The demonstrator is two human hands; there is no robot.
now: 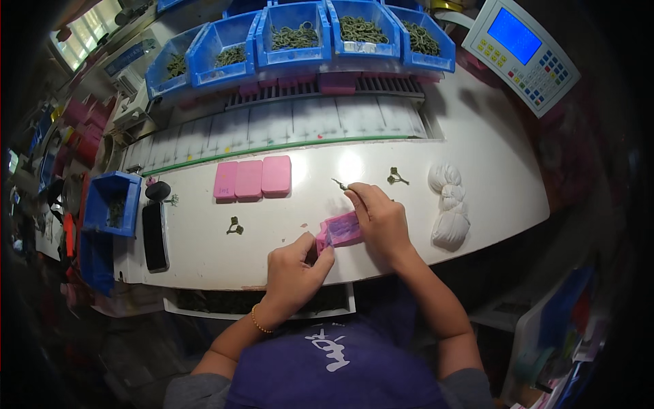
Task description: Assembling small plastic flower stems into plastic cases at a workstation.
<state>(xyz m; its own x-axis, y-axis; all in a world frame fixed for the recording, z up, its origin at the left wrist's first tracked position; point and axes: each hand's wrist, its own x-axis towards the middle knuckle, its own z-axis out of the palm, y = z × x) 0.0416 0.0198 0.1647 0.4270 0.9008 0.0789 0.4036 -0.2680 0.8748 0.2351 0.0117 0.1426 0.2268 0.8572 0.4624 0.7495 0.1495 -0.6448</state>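
Note:
My left hand (294, 269) is closed on the near left end of a small pink block (344, 229), whose upper face looks purplish and creased. Between the thumb and fingers of my right hand (383, 221) is a small dark green branched piece (340, 184), its tip pointing up and left. The heel of that hand is close to the block's right end; whether it touches cannot be made out. One similar green piece (397, 176) lies to the right on the white table, and another (234, 225) to the left.
Three pink blocks (248, 178) stand side by side left of centre. A white cloth bundle (450, 204) lies on the right, a black phone (155, 237) on the left. Blue bins (293, 58) of green pieces line the back, beside a keypad panel (521, 54). An open drawer (352, 300) juts out below.

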